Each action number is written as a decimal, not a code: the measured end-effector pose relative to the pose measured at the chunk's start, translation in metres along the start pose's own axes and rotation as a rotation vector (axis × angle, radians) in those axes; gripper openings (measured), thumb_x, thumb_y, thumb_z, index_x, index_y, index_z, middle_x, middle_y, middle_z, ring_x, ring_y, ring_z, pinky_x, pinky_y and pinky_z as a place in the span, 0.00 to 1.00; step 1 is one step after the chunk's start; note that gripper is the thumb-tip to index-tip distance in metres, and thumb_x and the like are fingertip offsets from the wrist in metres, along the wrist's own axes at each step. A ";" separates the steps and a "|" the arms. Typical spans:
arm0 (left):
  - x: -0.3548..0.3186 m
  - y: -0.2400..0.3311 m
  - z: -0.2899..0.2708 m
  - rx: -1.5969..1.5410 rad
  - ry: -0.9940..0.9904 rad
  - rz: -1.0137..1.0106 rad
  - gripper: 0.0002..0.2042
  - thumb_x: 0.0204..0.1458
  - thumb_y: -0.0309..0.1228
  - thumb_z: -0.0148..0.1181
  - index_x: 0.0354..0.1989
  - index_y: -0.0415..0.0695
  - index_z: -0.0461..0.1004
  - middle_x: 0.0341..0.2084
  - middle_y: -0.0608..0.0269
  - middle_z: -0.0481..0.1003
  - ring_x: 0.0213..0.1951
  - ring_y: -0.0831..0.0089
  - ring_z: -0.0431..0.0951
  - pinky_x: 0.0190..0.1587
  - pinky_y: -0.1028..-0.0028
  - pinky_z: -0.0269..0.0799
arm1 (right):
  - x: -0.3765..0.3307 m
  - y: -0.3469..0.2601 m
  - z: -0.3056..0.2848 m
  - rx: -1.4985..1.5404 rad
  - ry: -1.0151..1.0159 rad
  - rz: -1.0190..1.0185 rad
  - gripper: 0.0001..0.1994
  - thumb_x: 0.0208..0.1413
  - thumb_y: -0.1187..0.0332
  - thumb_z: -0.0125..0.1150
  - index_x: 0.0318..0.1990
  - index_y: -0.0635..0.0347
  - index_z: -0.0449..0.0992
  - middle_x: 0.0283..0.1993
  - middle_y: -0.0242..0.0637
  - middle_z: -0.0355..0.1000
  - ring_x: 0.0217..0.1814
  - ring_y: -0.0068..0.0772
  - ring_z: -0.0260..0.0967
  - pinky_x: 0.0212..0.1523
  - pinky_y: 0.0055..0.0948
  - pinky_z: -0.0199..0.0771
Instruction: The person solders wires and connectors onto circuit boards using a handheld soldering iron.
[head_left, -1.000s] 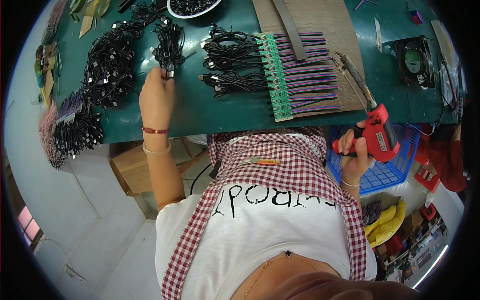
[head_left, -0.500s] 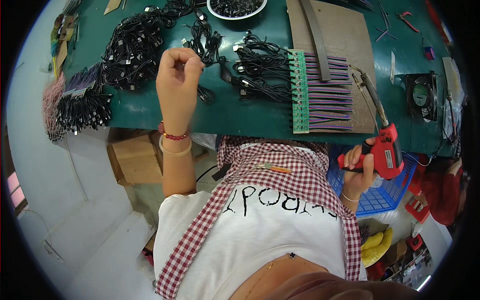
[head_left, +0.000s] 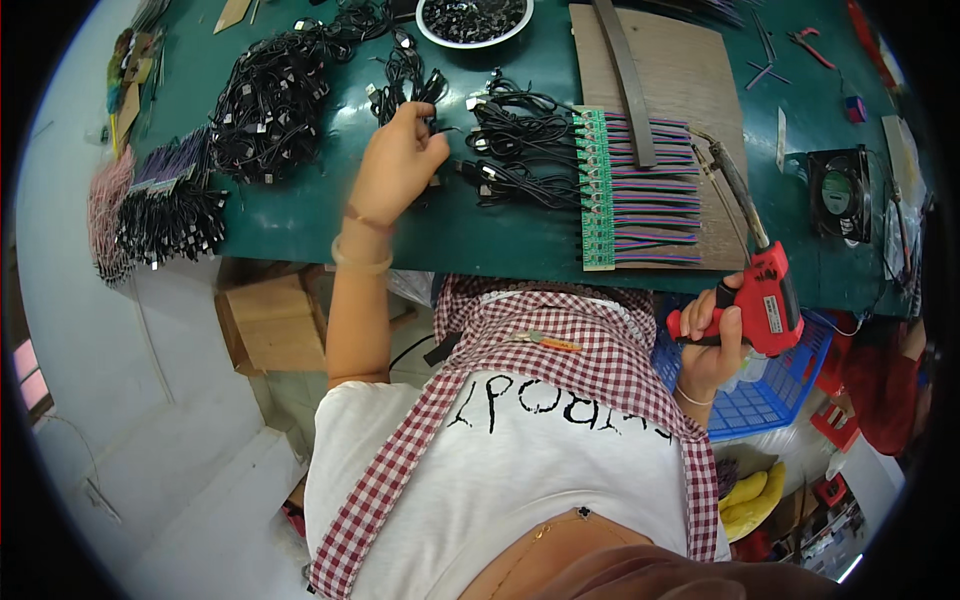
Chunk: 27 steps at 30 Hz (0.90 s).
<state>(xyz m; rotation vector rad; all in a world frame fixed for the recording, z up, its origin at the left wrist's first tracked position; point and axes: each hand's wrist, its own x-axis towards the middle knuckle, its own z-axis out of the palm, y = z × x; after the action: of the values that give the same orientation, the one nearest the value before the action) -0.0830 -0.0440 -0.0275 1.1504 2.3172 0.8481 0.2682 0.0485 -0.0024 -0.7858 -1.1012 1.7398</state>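
Note:
My left hand [head_left: 402, 165] is over the green table beside a loose bundle of black USB cables [head_left: 405, 68]. Its thumb and forefinger are bent around a black cable [head_left: 450, 129], whose short end pokes out; most of it is hidden behind the hand. My right hand [head_left: 712, 335] grips the red handle of a soldering gun [head_left: 770, 300] at the table's front edge. The gun's metal tip points up and left, over the coloured wires of a row of green circuit boards [head_left: 597, 190]. Several black cables [head_left: 515, 135] lead left from the boards.
The boards lie on a brown board [head_left: 700, 80] with a grey metal bar [head_left: 628, 85] across the wires. A white bowl [head_left: 474, 43] of small dark parts stands behind. Cable heaps [head_left: 265, 105] lie left; a black fan [head_left: 840, 195] and red pliers [head_left: 810, 47] are right.
My left hand has moved right and slightly forward, toward the cable bundle, its wrist turned. The cable piece by its fingers has shifted. My right hand with the soldering gun is nearly still.

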 end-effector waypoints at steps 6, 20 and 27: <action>-0.023 0.060 -0.013 -0.655 -0.417 -0.029 0.09 0.59 0.30 0.41 0.34 0.39 0.67 0.16 0.70 0.64 0.22 0.82 0.67 0.26 0.83 0.61 | 0.002 -0.004 0.006 0.087 0.012 0.050 0.16 0.56 0.73 0.50 0.51 0.66 0.59 0.23 0.35 0.61 0.21 0.23 0.57 0.23 0.23 0.63; -0.052 0.106 0.032 -0.691 -0.851 0.376 0.10 0.59 0.27 0.40 0.29 0.35 0.66 0.15 0.65 0.67 0.17 0.80 0.67 0.21 0.79 0.62 | 0.043 -0.007 0.051 0.187 -0.240 0.346 0.21 0.46 0.78 0.62 0.50 0.63 0.64 0.34 0.42 0.73 0.36 0.30 0.72 0.37 0.27 0.74; -0.053 0.099 0.040 -0.907 -0.841 0.261 0.09 0.58 0.28 0.41 0.29 0.36 0.65 0.19 0.63 0.69 0.20 0.79 0.69 0.24 0.78 0.66 | 0.041 -0.007 0.046 0.151 -0.279 0.374 0.23 0.45 0.79 0.62 0.51 0.64 0.63 0.32 0.41 0.73 0.33 0.31 0.74 0.36 0.28 0.77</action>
<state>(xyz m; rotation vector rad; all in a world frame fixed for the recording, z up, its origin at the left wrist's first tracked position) 0.0275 -0.0270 0.0156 1.0671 0.9386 1.0555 0.2160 0.0717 0.0209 -0.7011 -1.0330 2.2741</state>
